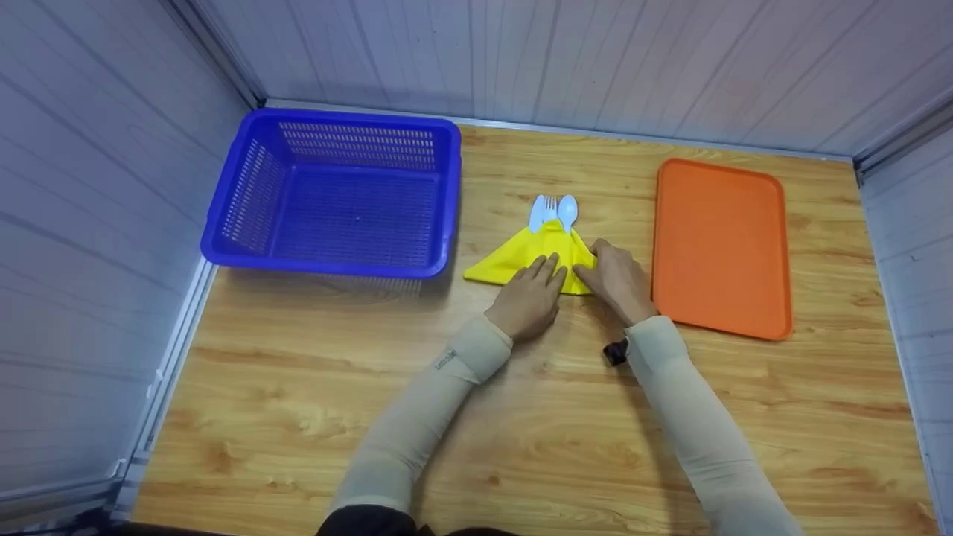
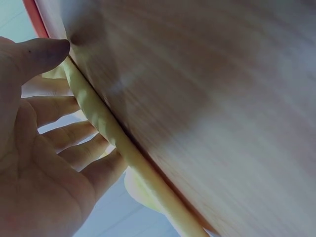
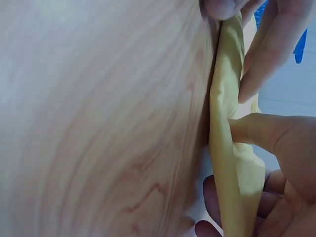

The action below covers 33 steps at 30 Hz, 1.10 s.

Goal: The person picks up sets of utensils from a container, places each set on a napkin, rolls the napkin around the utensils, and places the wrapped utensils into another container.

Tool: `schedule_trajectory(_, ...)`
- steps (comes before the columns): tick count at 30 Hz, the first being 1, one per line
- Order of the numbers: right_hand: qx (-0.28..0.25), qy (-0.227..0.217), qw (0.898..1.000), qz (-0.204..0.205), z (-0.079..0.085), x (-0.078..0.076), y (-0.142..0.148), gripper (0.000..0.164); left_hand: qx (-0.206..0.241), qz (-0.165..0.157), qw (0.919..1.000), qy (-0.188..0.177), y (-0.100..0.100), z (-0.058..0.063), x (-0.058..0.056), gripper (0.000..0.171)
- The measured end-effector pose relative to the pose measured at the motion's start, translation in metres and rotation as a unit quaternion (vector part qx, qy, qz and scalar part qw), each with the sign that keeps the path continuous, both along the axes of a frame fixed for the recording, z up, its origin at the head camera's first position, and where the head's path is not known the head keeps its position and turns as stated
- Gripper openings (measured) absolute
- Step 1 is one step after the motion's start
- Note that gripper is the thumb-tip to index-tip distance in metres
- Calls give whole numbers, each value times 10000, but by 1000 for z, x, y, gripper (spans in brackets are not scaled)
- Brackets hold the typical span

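A folded yellow napkin [image 1: 500, 262] lies on the table with white plastic cutlery poking out of its far side. From left to right these are a knife [image 1: 536, 214], a fork [image 1: 550, 208] and a spoon [image 1: 568, 211]. My left hand [image 1: 527, 301] presses on the napkin's middle with outstretched fingers; the left wrist view has its fingertips along the thick folded edge. On the other side, my right hand [image 1: 622, 283] grips the napkin's right corner. In the right wrist view its thumb [image 3: 256, 129] lies on the cloth, with the other fingers curled around the edge.
A blue plastic basket [image 1: 453, 186] stands at the back left, with nothing inside. To the right of the hands lies an orange tray [image 1: 722, 246]. Pale panel walls [image 1: 521, 59] enclose the wooden table [image 1: 521, 447] at the back and both sides.
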State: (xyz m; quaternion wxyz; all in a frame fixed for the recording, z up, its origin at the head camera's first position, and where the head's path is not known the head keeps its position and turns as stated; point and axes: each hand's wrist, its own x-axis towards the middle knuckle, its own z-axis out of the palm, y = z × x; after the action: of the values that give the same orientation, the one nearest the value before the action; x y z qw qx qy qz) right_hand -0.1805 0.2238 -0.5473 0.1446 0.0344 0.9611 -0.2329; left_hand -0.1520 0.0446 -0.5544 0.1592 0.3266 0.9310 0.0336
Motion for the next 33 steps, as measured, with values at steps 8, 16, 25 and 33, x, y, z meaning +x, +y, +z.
schedule_trajectory(8, -197, 29, 9998, 48, 6, 3, 6, 36, -4, 68, 10000, 46, 1, 0, 1, 59)
schedule_trajectory(16, -330, -229, 9992, 65, 16, 13, 15, 35, 17, 97, 9999, 55, 1, 0, 2, 58)
schedule_trajectory(25, -809, 308, 9962, -44, 21, 32, 27, 33, 37, 70, 10000, 49, 2, 0, 1, 55)
schedule_trajectory(33, -1275, 1138, 9845, -386, 12, 47, 22, 25, 6, 105, 9999, 134, 2, -1, 1, 52)
